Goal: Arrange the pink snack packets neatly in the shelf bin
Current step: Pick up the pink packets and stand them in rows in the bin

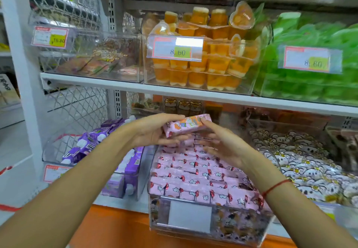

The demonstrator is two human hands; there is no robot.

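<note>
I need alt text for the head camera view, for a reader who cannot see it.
Two bare hands, the left hand and right hand, hold one pink snack packet above a clear shelf bin filled with rows of the same pink packets. Purple packets sit left; orange jelly cups on the shelf above.

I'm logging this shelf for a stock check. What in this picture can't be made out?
All in the head view:
- The pink packets' bin label: blank glare, nothing legible.
- Pink packets at the back of the bin: covered by the left hand and right hand.
- Held packet: print blurred.
- Green bin's price tag: first digit blurred.
</note>
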